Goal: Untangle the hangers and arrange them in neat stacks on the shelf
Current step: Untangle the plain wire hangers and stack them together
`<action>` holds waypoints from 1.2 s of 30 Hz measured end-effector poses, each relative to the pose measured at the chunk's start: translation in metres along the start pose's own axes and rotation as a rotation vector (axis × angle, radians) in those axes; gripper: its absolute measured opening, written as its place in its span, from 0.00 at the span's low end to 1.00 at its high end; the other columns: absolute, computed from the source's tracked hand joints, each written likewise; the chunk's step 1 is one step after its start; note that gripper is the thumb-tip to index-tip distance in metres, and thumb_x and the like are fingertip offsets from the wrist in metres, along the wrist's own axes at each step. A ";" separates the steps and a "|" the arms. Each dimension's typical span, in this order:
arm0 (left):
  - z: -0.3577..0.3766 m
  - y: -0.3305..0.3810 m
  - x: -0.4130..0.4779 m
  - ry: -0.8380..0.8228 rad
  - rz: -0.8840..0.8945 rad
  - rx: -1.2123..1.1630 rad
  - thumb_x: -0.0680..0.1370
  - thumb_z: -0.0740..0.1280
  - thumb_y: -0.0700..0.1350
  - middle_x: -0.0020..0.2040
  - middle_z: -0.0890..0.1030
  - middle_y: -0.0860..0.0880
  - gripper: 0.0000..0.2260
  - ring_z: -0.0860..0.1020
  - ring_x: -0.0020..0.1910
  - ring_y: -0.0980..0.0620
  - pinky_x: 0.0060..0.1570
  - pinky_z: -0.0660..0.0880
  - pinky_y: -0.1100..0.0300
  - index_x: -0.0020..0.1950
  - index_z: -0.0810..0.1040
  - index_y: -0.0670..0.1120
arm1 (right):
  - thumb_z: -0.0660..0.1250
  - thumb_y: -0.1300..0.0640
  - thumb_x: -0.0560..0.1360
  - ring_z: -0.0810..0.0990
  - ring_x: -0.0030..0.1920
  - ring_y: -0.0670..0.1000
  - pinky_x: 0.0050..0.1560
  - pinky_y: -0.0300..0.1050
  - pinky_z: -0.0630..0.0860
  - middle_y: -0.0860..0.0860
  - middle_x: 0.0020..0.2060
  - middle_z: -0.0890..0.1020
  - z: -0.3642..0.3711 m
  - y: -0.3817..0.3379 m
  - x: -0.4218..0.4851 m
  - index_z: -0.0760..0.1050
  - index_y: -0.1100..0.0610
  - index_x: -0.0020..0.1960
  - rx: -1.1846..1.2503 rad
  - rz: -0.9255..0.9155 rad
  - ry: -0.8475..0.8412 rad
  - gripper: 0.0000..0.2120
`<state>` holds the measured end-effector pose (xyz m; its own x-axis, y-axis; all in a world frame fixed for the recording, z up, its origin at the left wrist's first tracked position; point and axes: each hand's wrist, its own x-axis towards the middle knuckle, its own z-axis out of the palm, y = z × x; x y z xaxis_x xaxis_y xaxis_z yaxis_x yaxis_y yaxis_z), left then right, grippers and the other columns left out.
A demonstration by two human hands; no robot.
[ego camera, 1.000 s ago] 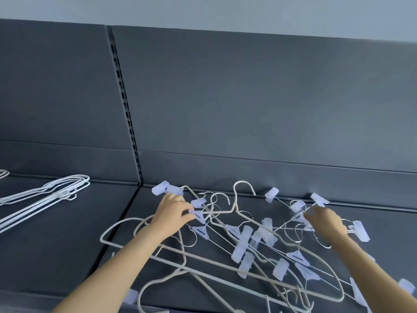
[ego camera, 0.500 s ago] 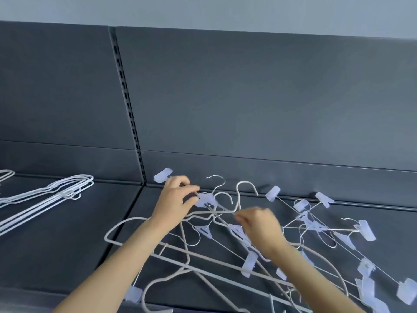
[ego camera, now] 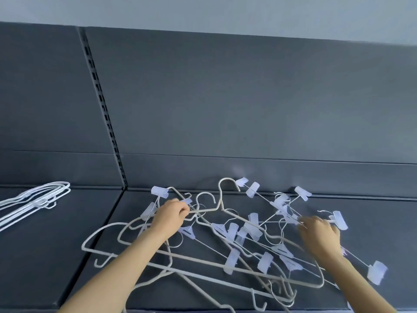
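Note:
A tangle of hangers (ego camera: 228, 239) lies on the dark shelf (ego camera: 45, 263): beige plastic-coated hangers mixed with thin wire clip hangers that carry pale translucent clips. My left hand (ego camera: 170, 216) pinches the shoulder wire of a beige hanger (ego camera: 222, 199) at the heap's left rear. My right hand (ego camera: 320, 234) reaches into the clip hangers on the right, fingers curled round a thin wire by a clip (ego camera: 291, 218). The hand covers the exact grip.
A neat stack of white wire hangers (ego camera: 33, 203) lies on the left shelf section. A slotted upright (ego camera: 101, 105) splits the grey back panel. The shelf's front edge runs along the bottom of the view.
My right hand has swung from the heap's middle out to the clip hangers on the right. My left hand stays on the beige hanger at the rear left. The clip hangers have shifted.

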<state>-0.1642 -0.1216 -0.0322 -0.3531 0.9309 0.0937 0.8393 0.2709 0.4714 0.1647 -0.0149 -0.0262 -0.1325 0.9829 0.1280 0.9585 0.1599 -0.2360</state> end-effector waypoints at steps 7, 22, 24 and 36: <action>-0.035 0.005 0.009 0.023 0.060 -0.129 0.77 0.59 0.40 0.41 0.78 0.50 0.10 0.75 0.42 0.48 0.45 0.73 0.50 0.38 0.72 0.52 | 0.59 0.52 0.77 0.75 0.32 0.51 0.38 0.47 0.72 0.48 0.29 0.78 -0.012 -0.068 -0.026 0.75 0.51 0.44 0.289 -0.317 -0.212 0.08; -0.062 -0.055 -0.030 0.237 -0.289 -0.163 0.73 0.68 0.47 0.43 0.77 0.49 0.07 0.77 0.47 0.46 0.46 0.72 0.54 0.44 0.73 0.45 | 0.61 0.51 0.77 0.77 0.37 0.59 0.36 0.45 0.70 0.56 0.32 0.80 -0.047 -0.089 0.009 0.79 0.51 0.42 0.377 -0.221 -0.056 0.10; -0.052 -0.056 -0.037 0.151 -0.341 -0.170 0.73 0.68 0.47 0.40 0.78 0.47 0.08 0.77 0.42 0.46 0.42 0.71 0.54 0.42 0.73 0.43 | 0.61 0.51 0.77 0.77 0.40 0.60 0.38 0.45 0.71 0.57 0.34 0.81 -0.043 -0.091 0.009 0.80 0.53 0.44 0.380 -0.214 -0.070 0.11; -0.060 -0.016 -0.039 0.308 -0.226 -0.464 0.76 0.63 0.38 0.31 0.76 0.49 0.08 0.73 0.29 0.57 0.28 0.68 0.72 0.37 0.71 0.45 | 0.62 0.52 0.76 0.76 0.35 0.58 0.34 0.44 0.68 0.53 0.30 0.79 -0.034 -0.065 0.002 0.81 0.49 0.45 0.376 -0.106 -0.008 0.08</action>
<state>-0.1891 -0.1767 0.0092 -0.6633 0.7302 0.1638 0.4859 0.2538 0.8364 0.1111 -0.0264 0.0222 -0.2297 0.9595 0.1632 0.7803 0.2817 -0.5584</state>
